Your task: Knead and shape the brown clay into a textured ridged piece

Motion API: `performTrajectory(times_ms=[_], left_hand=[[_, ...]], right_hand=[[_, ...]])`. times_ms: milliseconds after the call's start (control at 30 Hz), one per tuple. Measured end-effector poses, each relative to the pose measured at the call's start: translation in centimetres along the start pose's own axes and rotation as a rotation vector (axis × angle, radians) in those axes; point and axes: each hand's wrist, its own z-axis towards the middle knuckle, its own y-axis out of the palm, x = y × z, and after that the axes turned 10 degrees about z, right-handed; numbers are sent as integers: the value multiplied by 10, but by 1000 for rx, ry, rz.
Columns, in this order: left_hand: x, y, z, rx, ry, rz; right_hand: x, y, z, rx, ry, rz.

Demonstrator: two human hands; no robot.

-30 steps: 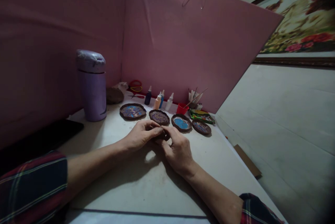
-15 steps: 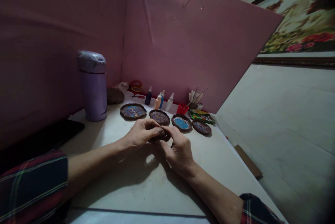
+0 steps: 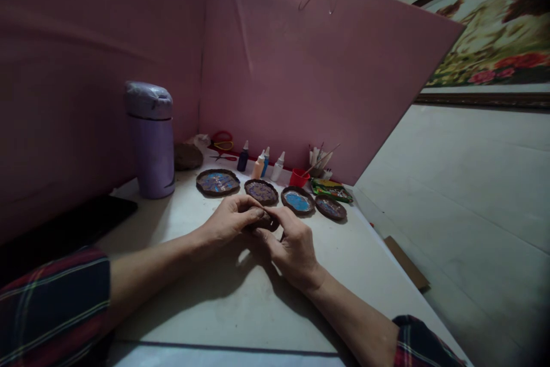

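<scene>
Between my two hands, above the white table [image 3: 206, 304], is a small piece of dark brown clay [image 3: 267, 221]. My left hand [image 3: 230, 221] pinches its left side with thumb and fingers. On its right side, the thumb and fingers of my right hand [image 3: 294, 244] are closed round it. Fingers hide part of the clay. Just beyond lie brown clay dishes: one with blue and orange marks [image 3: 217, 182], a purplish one [image 3: 261, 192], one with a bright blue middle [image 3: 297, 201] and a smaller one at the right [image 3: 330, 207].
A purple bottle [image 3: 152, 149] stands at the left, near a dark flat object [image 3: 107, 212] and a brown clay lump [image 3: 188, 156]. Farther back are scissors [image 3: 226, 157], small paint bottles [image 3: 258, 165], a red cup [image 3: 299, 177] and a green packet [image 3: 330, 190]. Pink panels [image 3: 309, 69] rise behind.
Both hands keep nearly the same pose around the clay, with only slight finger movement. The whole view has shifted very slightly.
</scene>
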Motion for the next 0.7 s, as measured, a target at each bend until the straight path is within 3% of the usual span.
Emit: performTrajectory(times_ms=[367, 700], left_hand=[[-8, -1, 5, -9, 61, 20], [-6, 2, 1, -102, -39, -134]], right_hand=[[4, 2, 1, 9, -8, 33], [7, 3, 0, 7, -78, 52]])
